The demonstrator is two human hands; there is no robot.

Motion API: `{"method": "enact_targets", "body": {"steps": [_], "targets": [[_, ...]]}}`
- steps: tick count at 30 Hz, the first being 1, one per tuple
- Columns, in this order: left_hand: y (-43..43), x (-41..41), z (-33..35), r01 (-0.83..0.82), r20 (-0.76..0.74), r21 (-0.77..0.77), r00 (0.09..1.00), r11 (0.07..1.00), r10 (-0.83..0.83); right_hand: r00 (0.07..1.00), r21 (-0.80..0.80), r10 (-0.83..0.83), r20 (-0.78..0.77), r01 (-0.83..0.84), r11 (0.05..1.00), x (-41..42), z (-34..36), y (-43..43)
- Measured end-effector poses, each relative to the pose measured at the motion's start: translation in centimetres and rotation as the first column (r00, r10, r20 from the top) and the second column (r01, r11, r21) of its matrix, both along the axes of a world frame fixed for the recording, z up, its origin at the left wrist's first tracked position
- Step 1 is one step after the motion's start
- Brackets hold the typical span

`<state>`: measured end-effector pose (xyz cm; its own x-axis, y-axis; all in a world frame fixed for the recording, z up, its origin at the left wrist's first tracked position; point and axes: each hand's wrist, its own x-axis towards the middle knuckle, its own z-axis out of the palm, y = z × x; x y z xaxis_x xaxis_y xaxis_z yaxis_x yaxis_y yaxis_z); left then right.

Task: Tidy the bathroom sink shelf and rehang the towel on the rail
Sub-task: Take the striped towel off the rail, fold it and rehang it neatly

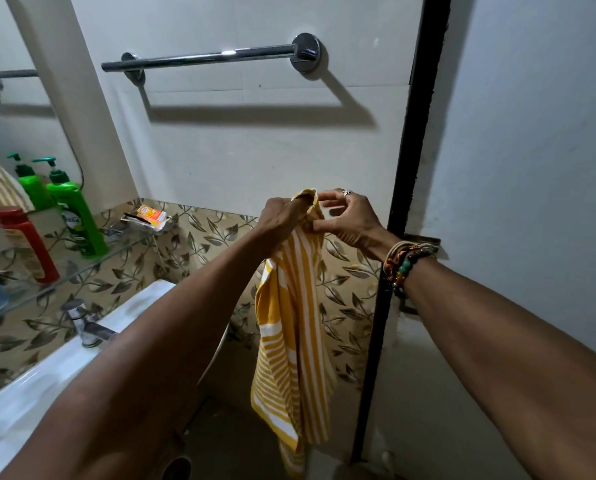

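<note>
A yellow-and-white striped towel (pixel 293 341) hangs down in front of me, bunched at its top edge. My left hand (pixel 282 216) grips that top edge with curled fingers. My right hand (pixel 348 216), with a ring and beaded bracelets at the wrist, pinches the same edge right beside it, other fingers spread. The chrome towel rail (pixel 203 58) is bare on the white wall, well above both hands. The glass sink shelf (pixel 92 265) runs along the left.
On the shelf stand a green pump bottle (pixel 78 220) and a red bottle (pixel 29 244); a soap dish holds an orange packet (pixel 151 214). The white basin (pixel 47 375) with its tap (pixel 88 327) is lower left. A mirror lies far left, a black door frame (pixel 410 168) on the right.
</note>
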<state>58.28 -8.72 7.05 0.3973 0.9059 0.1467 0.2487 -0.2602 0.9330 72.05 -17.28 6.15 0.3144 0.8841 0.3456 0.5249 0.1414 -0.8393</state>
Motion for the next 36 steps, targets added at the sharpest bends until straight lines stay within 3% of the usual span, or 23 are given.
{"method": "enact_targets", "body": {"steps": [4, 10, 14, 19, 29, 32, 36], "targets": [[0.3, -0.8, 0.0, -0.006, -0.052, -0.039, 0.999, 0.999, 0.004, 0.999, 0.048, 0.0, -0.039, 0.002, 0.999, -0.4, -0.5, 1.0], [1.2, -2.5, -0.5, 0.087, -0.062, -0.047, 0.994, 0.995, -0.09, 0.948, 0.071, 0.009, -0.319, 0.014, 0.997, -0.7, -0.4, 1.5], [1.2, -3.1, -0.4, 0.182, -0.031, -0.067, 0.982, 0.981, -0.185, 0.941, 0.094, -0.014, -0.339, 0.049, 0.994, -1.1, -0.1, 1.6], [1.0, -3.9, -0.6, 0.259, 0.048, -0.185, 0.966, 0.948, -0.255, 0.97, 0.084, -0.022, -0.241, 0.043, 0.996, -1.4, -0.8, 1.6], [-0.1, -2.8, -0.2, 0.328, 0.18, -0.182, 0.938, 0.927, -0.297, 0.987, 0.12, 0.014, -0.163, 0.005, 0.993, -1.1, -0.6, 1.7], [-0.5, -2.3, 0.1, 0.319, 0.215, -0.168, 0.935, 0.933, -0.281, 0.968, 0.16, -0.056, -0.246, 0.097, 0.982, -0.5, -0.9, 1.7], [-0.9, -1.5, 0.0, 0.33, 0.341, -0.205, 0.907, 0.921, -0.249, 0.928, 0.19, 0.026, -0.372, 0.049, 0.98, -0.5, -0.5, 1.2]]}}
